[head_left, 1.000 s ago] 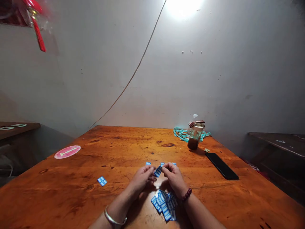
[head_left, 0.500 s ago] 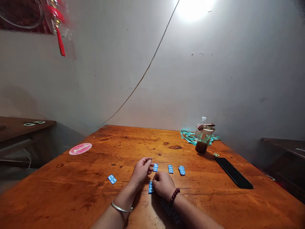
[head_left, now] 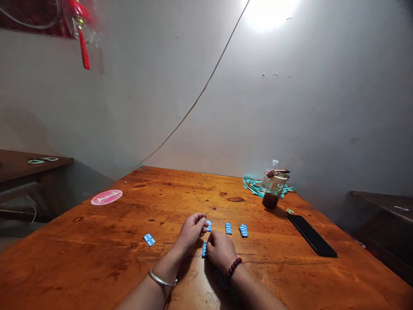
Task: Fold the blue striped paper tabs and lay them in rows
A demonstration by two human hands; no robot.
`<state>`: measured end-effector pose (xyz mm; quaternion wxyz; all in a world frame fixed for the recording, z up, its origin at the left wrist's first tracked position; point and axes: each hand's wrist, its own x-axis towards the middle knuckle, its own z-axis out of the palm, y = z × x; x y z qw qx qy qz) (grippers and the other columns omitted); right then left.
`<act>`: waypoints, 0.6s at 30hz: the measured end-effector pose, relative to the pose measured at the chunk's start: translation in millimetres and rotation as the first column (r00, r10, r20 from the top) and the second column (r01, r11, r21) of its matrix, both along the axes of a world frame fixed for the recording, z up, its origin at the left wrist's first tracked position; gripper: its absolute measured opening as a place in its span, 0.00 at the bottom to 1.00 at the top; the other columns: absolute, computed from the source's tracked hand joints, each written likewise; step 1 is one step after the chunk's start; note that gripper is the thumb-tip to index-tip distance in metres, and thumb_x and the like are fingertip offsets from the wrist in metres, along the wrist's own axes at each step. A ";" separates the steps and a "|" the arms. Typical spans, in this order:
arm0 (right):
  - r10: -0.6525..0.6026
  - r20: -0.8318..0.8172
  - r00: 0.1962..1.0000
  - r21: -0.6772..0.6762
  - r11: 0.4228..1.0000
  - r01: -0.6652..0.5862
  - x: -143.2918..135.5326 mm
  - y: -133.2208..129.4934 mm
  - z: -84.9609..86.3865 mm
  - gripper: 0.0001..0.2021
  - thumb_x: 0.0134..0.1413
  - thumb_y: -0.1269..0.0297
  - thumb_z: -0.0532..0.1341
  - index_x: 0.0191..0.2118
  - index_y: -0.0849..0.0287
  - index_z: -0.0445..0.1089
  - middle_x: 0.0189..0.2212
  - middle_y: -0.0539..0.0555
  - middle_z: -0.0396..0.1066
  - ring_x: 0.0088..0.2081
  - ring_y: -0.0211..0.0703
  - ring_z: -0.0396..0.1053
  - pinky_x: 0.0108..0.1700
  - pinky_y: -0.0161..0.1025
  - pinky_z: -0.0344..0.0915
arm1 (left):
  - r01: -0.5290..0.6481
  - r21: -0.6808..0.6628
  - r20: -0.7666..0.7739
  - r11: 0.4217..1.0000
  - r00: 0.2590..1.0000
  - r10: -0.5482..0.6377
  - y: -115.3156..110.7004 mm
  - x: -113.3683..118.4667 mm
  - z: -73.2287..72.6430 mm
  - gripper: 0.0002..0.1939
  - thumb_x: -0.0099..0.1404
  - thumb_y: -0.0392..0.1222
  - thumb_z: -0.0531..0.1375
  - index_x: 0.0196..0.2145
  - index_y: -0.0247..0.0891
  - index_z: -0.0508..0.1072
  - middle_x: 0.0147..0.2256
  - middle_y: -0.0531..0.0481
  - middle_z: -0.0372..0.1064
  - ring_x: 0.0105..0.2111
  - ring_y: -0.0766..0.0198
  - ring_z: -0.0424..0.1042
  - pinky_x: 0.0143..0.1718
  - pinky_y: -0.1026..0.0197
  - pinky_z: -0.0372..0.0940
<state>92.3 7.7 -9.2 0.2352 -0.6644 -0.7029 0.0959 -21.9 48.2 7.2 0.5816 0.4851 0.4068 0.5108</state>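
Observation:
My left hand hovers over the middle of the table with its fingers curled and pressed together. Its fingertips are right beside a small row of blue-and-white pieces; what they pinch, if anything, I cannot make out. Closer to me, my right hand is closed at the edge of another blue-and-white row, which it partly covers. Its fingertips are hidden. Two similar rows lie to the right, one straight and one uneven. Off to the left is a slanted group of blue-and-white pieces.
On the wooden table a black phone lies at the right. Behind it stand a cup of dark drink and a clear bottle by a turquoise strap. A round pink sign lies at the left.
The view has shifted slightly, so the table things sit a little further left. Both hands keep nearly the same place and pose, with the right still at the near row.

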 end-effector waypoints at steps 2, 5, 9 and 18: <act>0.011 -0.001 1.000 -0.005 1.000 -0.011 0.3 -1.5 1.1 0.08 0.45 0.71 0.51 0.30 0.57 0.66 0.27 0.52 0.70 0.28 0.40 0.65 0.24 0.33 0.44 | 0.001 0.008 -0.020 1.000 1.000 -0.001 0.1 0.8 -1.5 0.12 0.51 0.43 0.57 0.32 0.33 0.65 0.22 0.53 0.66 0.17 0.72 0.62 0.19 0.69 0.55; 0.040 -0.032 0.999 0.000 0.999 -0.040 -0.4 -2.8 0.0 0.10 0.45 0.71 0.52 0.36 0.56 0.64 0.30 0.51 0.70 0.30 0.40 0.66 0.25 0.32 0.46 | -0.005 0.027 -0.055 1.000 0.998 0.006 -0.6 1.4 -2.6 0.11 0.50 0.43 0.57 0.31 0.34 0.66 0.22 0.53 0.66 0.17 0.72 0.63 0.19 0.69 0.56; 0.043 -0.170 0.984 -0.037 0.998 -0.050 1.4 2.9 2.8 0.08 0.43 0.72 0.54 0.33 0.58 0.64 0.26 0.50 0.68 0.28 0.37 0.63 0.25 0.31 0.48 | -0.026 0.056 -0.101 0.998 0.994 0.031 -1.4 0.2 -1.2 0.12 0.51 0.43 0.57 0.32 0.34 0.67 0.23 0.53 0.66 0.19 0.71 0.64 0.21 0.68 0.58; 0.310 -0.220 0.925 -0.180 0.919 -0.351 79.0 -12.5 46.9 0.13 0.40 0.65 0.61 0.37 0.57 0.66 0.28 0.48 0.63 0.27 0.34 0.59 0.27 0.29 0.53 | 0.076 0.317 -0.339 0.946 0.940 0.038 -15.9 6.3 9.3 0.14 0.57 0.45 0.53 0.38 0.34 0.67 0.28 0.50 0.67 0.26 0.66 0.66 0.27 0.65 0.62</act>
